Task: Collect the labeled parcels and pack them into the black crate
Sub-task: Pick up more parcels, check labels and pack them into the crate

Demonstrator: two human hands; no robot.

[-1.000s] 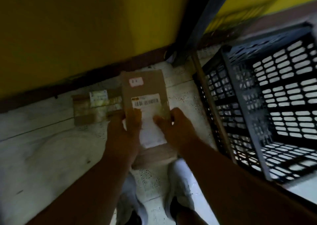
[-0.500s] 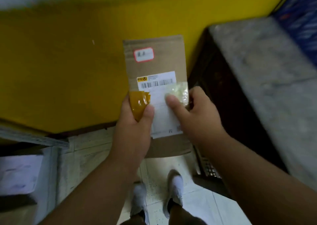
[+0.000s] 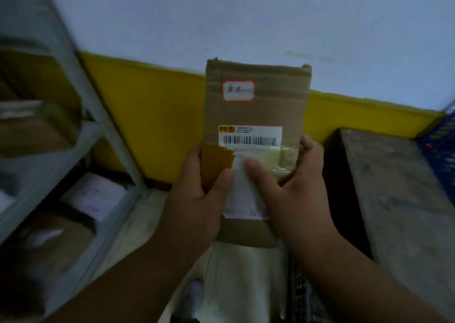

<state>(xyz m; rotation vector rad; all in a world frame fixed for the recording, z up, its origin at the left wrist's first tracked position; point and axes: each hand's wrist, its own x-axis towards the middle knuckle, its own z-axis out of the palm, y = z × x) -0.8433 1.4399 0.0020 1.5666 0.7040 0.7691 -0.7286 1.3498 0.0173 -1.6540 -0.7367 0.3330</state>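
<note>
In the head view, a brown cardboard parcel (image 3: 257, 116) is held upright in mid-air before a yellow-and-white wall (image 3: 157, 130); it is gripped by the left hand (image 3: 199, 199) at its left edge, thumb laid across an orange tape patch (image 3: 214, 160); the right hand (image 3: 293, 189) is curled round its right edge, thumb pressed on the white barcode label (image 3: 250, 138); a grey shelf rack (image 3: 81, 116) with parcels is seen at left; a grey slab (image 3: 398, 199) at right; a dark mesh edge, possibly the black crate (image 3: 304, 295), is glimpsed below the right forearm.
</note>
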